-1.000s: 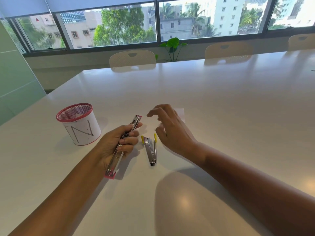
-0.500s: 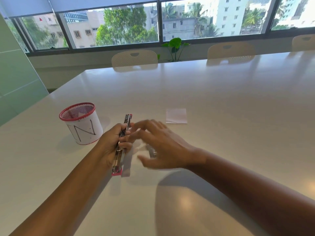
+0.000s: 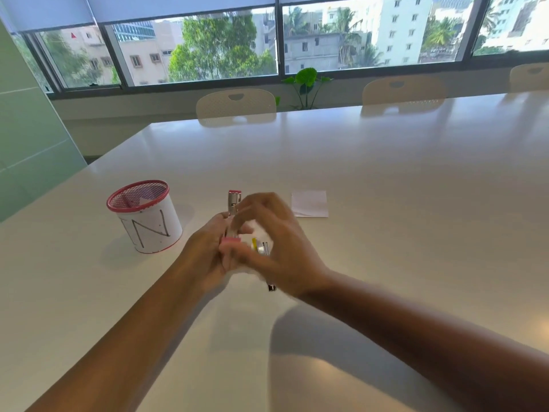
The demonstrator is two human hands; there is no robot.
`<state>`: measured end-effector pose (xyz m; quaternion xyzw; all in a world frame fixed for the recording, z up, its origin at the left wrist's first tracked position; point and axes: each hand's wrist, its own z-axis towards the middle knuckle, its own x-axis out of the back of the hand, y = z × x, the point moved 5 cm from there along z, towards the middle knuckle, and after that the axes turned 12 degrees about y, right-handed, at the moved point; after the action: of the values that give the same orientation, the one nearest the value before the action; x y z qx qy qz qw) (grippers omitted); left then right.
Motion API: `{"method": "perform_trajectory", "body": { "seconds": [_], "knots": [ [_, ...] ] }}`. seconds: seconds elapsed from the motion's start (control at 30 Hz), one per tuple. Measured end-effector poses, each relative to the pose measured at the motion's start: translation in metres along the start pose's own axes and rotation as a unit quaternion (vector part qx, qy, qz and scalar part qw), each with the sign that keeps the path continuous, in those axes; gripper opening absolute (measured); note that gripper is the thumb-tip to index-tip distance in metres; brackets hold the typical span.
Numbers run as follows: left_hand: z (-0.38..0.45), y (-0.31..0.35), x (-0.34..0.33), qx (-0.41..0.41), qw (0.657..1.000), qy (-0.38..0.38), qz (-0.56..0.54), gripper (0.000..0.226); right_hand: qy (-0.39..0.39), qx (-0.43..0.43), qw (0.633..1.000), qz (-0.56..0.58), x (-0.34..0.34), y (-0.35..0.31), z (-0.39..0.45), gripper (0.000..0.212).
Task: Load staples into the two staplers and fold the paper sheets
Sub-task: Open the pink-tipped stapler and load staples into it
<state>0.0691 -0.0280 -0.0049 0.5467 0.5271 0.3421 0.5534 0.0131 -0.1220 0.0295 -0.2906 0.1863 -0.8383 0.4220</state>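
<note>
My left hand point(image 3: 205, 251) grips a pink stapler point(image 3: 233, 203) at mid-table, its metal end sticking up past my fingers. My right hand point(image 3: 276, 248) has its fingers curled over the same stapler from the right and looks blurred with motion. A yellow stapler point(image 3: 261, 247) lies on the table under my right palm, mostly hidden; its dark tip shows near my wrist. A small folded white paper sheet point(image 3: 310, 203) lies flat just beyond my right hand.
A white cup with a red mesh rim point(image 3: 145, 217) stands left of my hands. The white table point(image 3: 386, 179) stretches far back to several pale chairs point(image 3: 236, 107) and a potted plant point(image 3: 306, 84) under the window.
My right hand moved left from over the paper sheet onto the pink stapler in my left hand. The stapler has turned more upright. The paper sheet came into view.
</note>
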Motion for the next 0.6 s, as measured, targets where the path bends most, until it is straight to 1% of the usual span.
{"method": "perform_trajectory", "body": {
  "seconds": [0.03, 0.07, 0.13, 0.2, 0.23, 0.27, 0.33, 0.37, 0.43, 0.47, 0.53, 0.6],
  "knots": [
    [0.002, -0.003, -0.002, 0.000, 1.000, -0.016, -0.011, 0.017, 0.031, -0.047, 0.998, 0.021, 0.006, 0.005, 0.004, 0.023],
    [0.003, -0.006, -0.003, 0.000, 0.999, -0.035, -0.026, 0.015, 0.059, -0.095, 0.993, 0.039, 0.011, 0.011, 0.006, 0.027],
    [0.002, -0.009, -0.005, 0.012, 0.996, -0.080, -0.019, 0.023, 0.090, -0.198, 0.975, 0.053, 0.019, 0.026, 0.009, 0.045],
    [-0.001, -0.010, -0.009, 0.020, 0.990, -0.133, -0.031, 0.031, 0.072, -0.291, 0.953, 0.044, 0.021, 0.041, 0.011, 0.060],
    [-0.001, -0.011, -0.010, 0.025, 0.987, -0.153, -0.036, 0.034, 0.043, -0.329, 0.942, 0.047, 0.020, 0.046, 0.011, 0.063],
    [-0.002, -0.010, -0.012, 0.024, 0.987, -0.159, -0.028, 0.038, 0.002, -0.356, 0.933, 0.059, 0.018, 0.049, 0.011, 0.062],
    [-0.002, -0.010, -0.012, 0.008, 0.984, -0.177, -0.014, 0.046, -0.065, -0.385, 0.916, 0.094, 0.012, 0.051, 0.010, 0.053],
    [-0.001, -0.010, -0.012, -0.005, 0.982, -0.188, -0.007, 0.052, -0.075, -0.391, 0.910, 0.110, 0.011, 0.051, 0.010, 0.052],
    [-0.004, -0.008, -0.015, -0.037, 0.978, -0.207, 0.017, 0.062, -0.063, -0.397, 0.905, 0.142, 0.011, 0.054, 0.012, 0.049],
    [-0.006, -0.008, -0.016, -0.052, 0.976, -0.208, 0.029, 0.064, -0.056, -0.402, 0.899, 0.167, 0.011, 0.055, 0.012, 0.043],
    [-0.009, -0.006, -0.019, -0.082, 0.977, -0.178, 0.083, 0.059, -0.044, -0.423, 0.869, 0.252, 0.009, 0.058, 0.012, 0.029],
    [-0.007, -0.003, -0.017, -0.141, 0.966, -0.103, 0.190, 0.038, -0.014, -0.438, 0.836, 0.329, 0.011, 0.060, 0.016, 0.027]
  ]
}}
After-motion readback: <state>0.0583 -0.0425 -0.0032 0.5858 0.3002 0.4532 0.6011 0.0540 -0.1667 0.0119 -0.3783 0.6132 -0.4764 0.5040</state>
